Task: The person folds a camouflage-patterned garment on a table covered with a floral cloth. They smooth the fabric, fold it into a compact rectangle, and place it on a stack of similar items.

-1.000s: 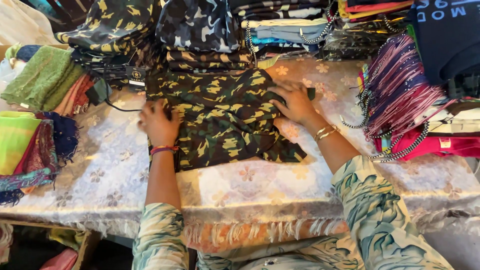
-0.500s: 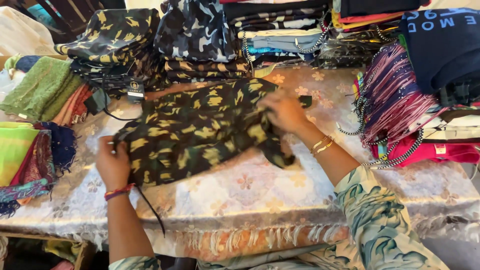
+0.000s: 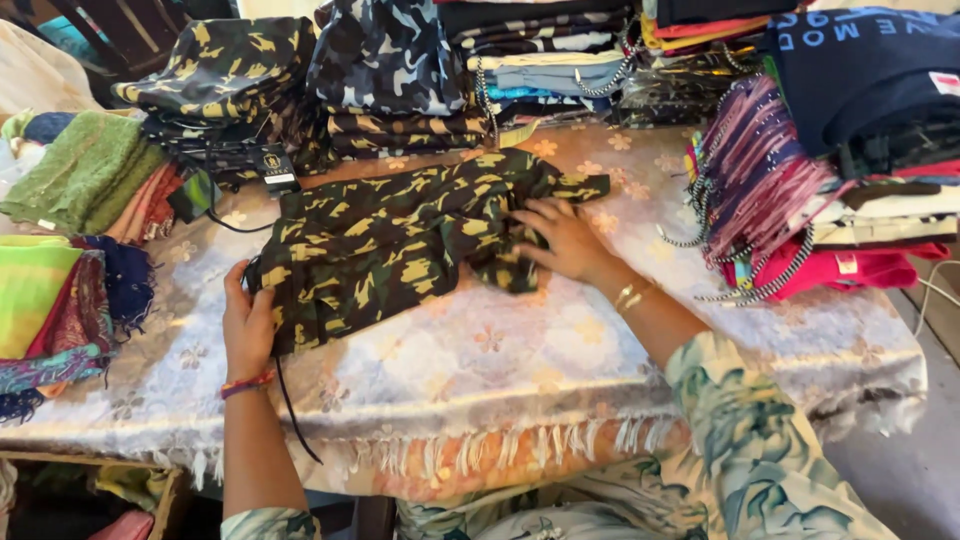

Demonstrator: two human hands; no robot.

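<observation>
On the table (image 3: pixel 520 350), centre: camouflage garment (image 3: pixel 400 240) now lies more spread and flatter than half a second ago, its left end drawn further toward the near-left edge. Left hand (image 3: pixel 247 325) has slid down and left, fingers curled around the garment's lower-left corner, gripping it. Right hand (image 3: pixel 562 240) has moved little; lies open, palm down, pressing the bunched cloth at the right end.

Surroundings: stacks of folded camouflage clothing (image 3: pixel 385 70) crowd the far edge just behind the garment; green and striped scarves (image 3: pixel 60 230) at left; a pile of pink and purple cloth with beaded cords (image 3: pixel 770 200) at right, near the right hand. A thin black cord (image 3: pixel 295 420) trails off the near edge below the left hand.

Garment's long axis runs from near-left to far-right, slightly slanted; narrow end points to the far right.
</observation>
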